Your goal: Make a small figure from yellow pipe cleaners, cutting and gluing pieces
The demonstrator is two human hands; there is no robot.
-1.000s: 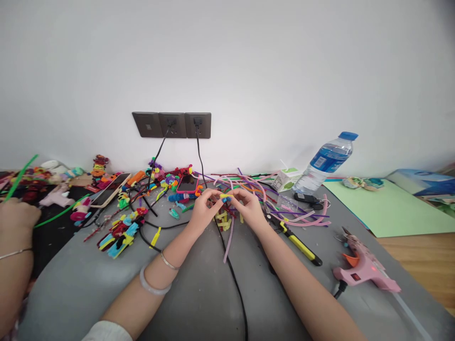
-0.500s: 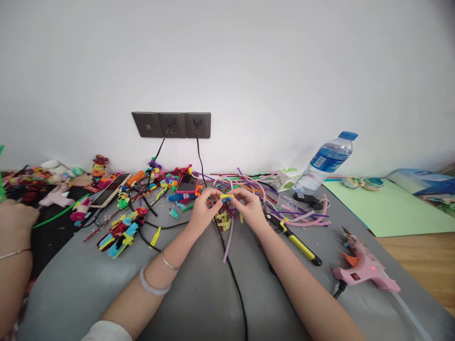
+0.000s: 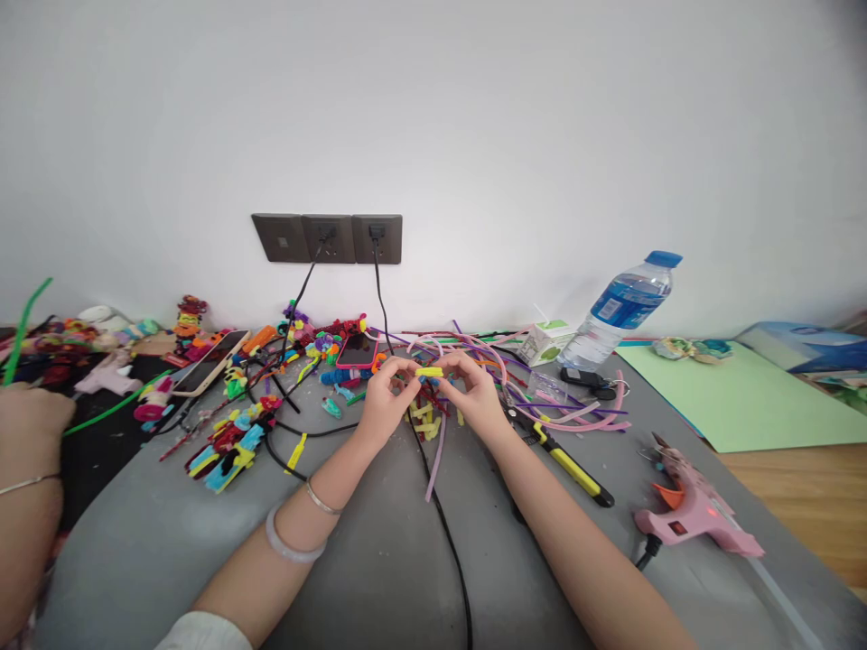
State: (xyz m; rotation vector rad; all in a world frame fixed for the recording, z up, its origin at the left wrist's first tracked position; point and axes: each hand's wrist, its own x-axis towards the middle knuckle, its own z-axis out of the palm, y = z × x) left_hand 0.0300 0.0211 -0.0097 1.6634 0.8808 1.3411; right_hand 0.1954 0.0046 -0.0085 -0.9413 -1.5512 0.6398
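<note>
Between my two hands is a short yellow pipe cleaner piece [image 3: 429,372], held up above the grey table [image 3: 366,551]. My left hand [image 3: 389,397] pinches its left end with thumb and fingertips. At the other end my right hand [image 3: 469,388] does the same, fingers closed. Several yellow pipe cleaner bits [image 3: 425,424] lie on the table just below my hands. Beside them a pale purple pipe cleaner [image 3: 437,465] points toward me. Long pink and purple pipe cleaners [image 3: 491,357] spread behind my right hand.
Yellow-handled pliers [image 3: 569,465] and a pink glue gun [image 3: 697,519] lie at right. A tilted water bottle [image 3: 619,311] leans by the wall. Pipe cleaner figures [image 3: 234,442] and a phone [image 3: 213,361] sit left. Another person's hand [image 3: 31,424] holds a green strip. A black cable [image 3: 451,542] runs toward me.
The yellow piece has turned and shows more of its side between my fingertips; my hands stay nearly in place. The other person's green strip has swung to the right.
</note>
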